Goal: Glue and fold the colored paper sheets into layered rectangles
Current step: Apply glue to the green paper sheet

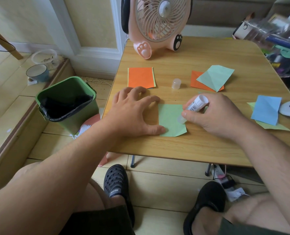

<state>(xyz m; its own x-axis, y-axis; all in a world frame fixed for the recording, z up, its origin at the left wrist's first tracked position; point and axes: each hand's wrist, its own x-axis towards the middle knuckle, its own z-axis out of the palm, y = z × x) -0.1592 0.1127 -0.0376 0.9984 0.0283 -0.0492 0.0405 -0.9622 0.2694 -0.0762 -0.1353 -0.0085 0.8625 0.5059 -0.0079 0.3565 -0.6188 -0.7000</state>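
Left hand (134,111) spread flat, thumb pinning green sheet (171,120) on counter (200,146), right hand (213,114) gripping glue stick (194,106) — tip down on the sheet — cap (176,83) beyond the fingers

I see a flat light-green paper rectangle (170,119) near the desk's front edge, and a tilted white glue stick (194,105) touching its right side.

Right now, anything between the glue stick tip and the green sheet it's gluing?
Nothing visible. The right hand holds the glue stick with its tip down at the green paper sheet. The left hand presses the sheet's left edge, clear of the tip. The glue cap stands farther back on the table.
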